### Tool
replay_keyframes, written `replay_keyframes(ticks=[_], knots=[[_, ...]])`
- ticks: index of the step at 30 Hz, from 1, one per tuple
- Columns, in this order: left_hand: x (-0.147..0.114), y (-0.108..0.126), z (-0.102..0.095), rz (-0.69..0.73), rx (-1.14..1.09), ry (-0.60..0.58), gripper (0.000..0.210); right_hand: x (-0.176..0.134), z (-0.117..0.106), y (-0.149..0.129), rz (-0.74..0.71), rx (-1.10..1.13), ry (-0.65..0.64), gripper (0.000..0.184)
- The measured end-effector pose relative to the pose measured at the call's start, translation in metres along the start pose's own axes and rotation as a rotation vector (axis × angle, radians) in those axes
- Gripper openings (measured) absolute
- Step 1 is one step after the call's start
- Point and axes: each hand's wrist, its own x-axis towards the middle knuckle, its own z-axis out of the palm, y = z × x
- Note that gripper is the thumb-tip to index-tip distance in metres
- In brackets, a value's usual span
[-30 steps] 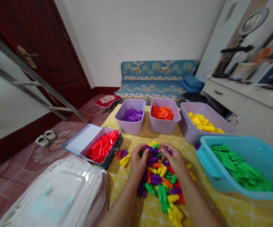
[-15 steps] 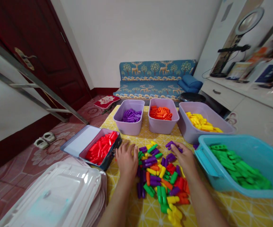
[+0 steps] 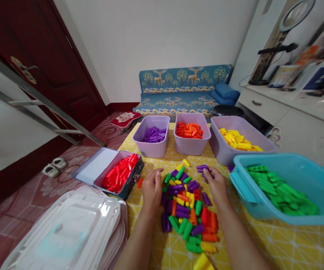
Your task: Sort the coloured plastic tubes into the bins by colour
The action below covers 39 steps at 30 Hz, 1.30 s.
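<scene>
My right hand point(image 3: 216, 185) grips several purple plastic pegs point(image 3: 202, 168) between thumb and fingers, above the right side of a mixed pile. That pile point(image 3: 182, 198) holds purple, green, yellow, orange and red tube-shaped pegs on the yellow patterned tablecloth point(image 3: 251, 243). My left hand point(image 3: 152, 189) rests at the pile's left edge, turned on its side, thumb and forefinger apart; nothing shows in it, though its other fingers are partly hidden. An orange peg point(image 3: 140, 183) lies just left of it. Yellow pegs point(image 3: 201, 261) are at the near end.
Lilac bins hold purple point(image 3: 154, 135), orange point(image 3: 189, 130) and yellow pegs point(image 3: 239, 140) along the far edge. A turquoise bin point(image 3: 244, 189) with green pegs stands right. A hinged tin point(image 3: 135, 176) of red pegs lies left, near stacked white lids point(image 3: 63, 228).
My left hand has rolled from palm-down with spread fingers onto its side. My right hand still grips purple pegs near the same spot. Pegs in the pile have shifted, and the view has moved slightly.
</scene>
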Motion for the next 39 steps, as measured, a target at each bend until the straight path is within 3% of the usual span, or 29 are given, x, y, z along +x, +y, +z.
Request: replay_keyframes(ticks=[2, 4, 9, 11, 15, 18, 23, 29, 32, 35, 39], knots=[[0.004, -0.005, -0.008, 0.008, 0.141, 0.073, 0.034, 0.009, -0.014, 0.004, -0.045, -0.04, 0.053, 0.033], [0.005, -0.01, -0.007, 0.0, 0.182, 0.043, 0.035, 0.012, -0.018, 0.007, -0.071, -0.068, 0.051, 0.031], [-0.001, -0.01, 0.008, -0.032, -0.065, -0.265, 0.04, -0.009, 0.009, -0.003, -0.013, 0.036, -0.102, 0.034], [-0.002, -0.007, 0.01, -0.09, -0.222, -0.337, 0.044, -0.019, 0.021, -0.012, 0.042, 0.107, -0.167, 0.036], [-0.001, -0.009, 0.009, -0.22, -0.494, -0.257, 0.055, -0.024, 0.027, -0.019, 0.138, 0.22, -0.177, 0.038], [0.0, -0.014, 0.009, -0.228, -0.543, -0.18, 0.056, -0.019, 0.021, -0.014, 0.221, 0.301, -0.128, 0.038], [-0.003, -0.01, 0.012, -0.161, -0.362, -0.23, 0.048, -0.016, 0.017, -0.013, 0.316, 0.329, -0.079, 0.038], [-0.003, -0.007, 0.018, 0.062, 0.072, -0.322, 0.039, -0.018, 0.016, -0.019, 0.249, 0.265, -0.097, 0.044], [-0.003, -0.009, 0.019, 0.109, 0.19, -0.352, 0.039, -0.016, 0.013, -0.022, 0.21, 0.212, -0.129, 0.038], [-0.002, -0.01, 0.019, 0.105, 0.225, -0.352, 0.039, -0.015, 0.013, -0.031, 0.215, 0.313, -0.148, 0.034], [-0.002, -0.009, 0.019, 0.106, 0.225, -0.344, 0.037, -0.018, 0.015, -0.047, 0.367, 0.528, -0.169, 0.029]])
